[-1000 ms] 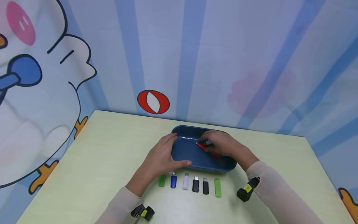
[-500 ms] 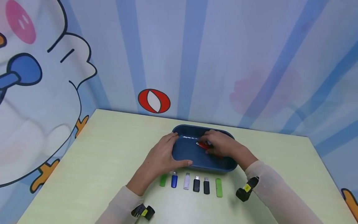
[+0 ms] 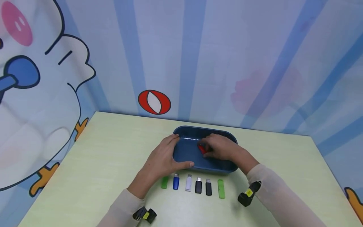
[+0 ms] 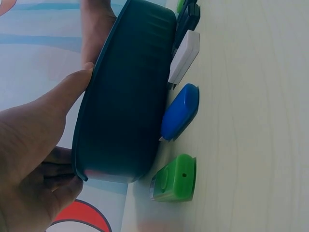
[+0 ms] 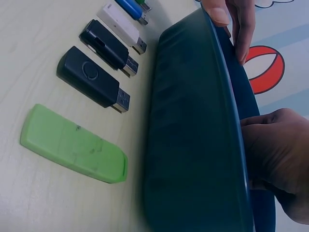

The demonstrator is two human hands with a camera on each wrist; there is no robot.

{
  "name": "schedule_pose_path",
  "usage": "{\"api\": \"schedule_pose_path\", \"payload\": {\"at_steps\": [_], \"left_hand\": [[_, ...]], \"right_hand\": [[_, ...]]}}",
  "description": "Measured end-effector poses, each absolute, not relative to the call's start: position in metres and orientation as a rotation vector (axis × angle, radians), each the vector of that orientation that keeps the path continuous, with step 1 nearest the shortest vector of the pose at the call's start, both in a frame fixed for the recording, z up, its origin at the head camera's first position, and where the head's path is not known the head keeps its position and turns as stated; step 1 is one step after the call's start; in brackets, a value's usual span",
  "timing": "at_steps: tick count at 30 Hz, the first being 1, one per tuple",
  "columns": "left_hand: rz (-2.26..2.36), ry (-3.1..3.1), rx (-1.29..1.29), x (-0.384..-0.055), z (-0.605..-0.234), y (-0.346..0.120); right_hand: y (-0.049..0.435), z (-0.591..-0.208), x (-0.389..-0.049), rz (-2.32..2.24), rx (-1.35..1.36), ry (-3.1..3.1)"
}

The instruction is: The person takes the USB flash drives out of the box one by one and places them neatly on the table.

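My left hand (image 3: 161, 157) holds the left end of a dark blue plastic tray (image 3: 187, 151), its thumb on the near rim and its fingers at the left rim. Down inside the tray is my right hand (image 3: 221, 147), pinching a small red stick (image 3: 202, 149) between thumb and fingers; the hand covers much of it. In the right wrist view the tray wall hides those fingertips. In front of the tray lies a row of USB sticks: green (image 3: 164, 182), blue (image 3: 176, 182), white (image 3: 188, 183), two black ones (image 3: 198, 186) and a lighter green stick (image 3: 221, 189).
The tray stands on a pale yellow-green table (image 3: 122, 135), close to its back edge. Behind rises a blue striped backdrop (image 3: 221, 63) with cartoon figures. The row of sticks runs right along the tray's near side.
The right hand has shifted slightly within the tray. The red stick now stands more steeply, and the red end that showed beneath the hand is out of sight. The left hand keeps its place.
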State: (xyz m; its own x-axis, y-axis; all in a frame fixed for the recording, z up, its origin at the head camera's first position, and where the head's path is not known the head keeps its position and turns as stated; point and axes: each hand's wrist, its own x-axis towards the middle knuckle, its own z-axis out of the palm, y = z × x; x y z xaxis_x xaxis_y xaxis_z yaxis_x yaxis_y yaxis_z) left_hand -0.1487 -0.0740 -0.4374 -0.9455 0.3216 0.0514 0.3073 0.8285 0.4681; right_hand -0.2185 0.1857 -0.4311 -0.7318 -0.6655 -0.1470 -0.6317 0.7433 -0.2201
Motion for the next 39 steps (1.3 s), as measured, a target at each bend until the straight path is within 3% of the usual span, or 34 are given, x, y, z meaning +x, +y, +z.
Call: {"api": "schedule_pose_path", "payload": {"at_steps": [39], "left_hand": [[0.749,2.982,0.543,-0.152,-0.436,-0.074]], "right_hand": [[0.179,-0.427,-0.232,-0.176,-1.016,2.685]]}}
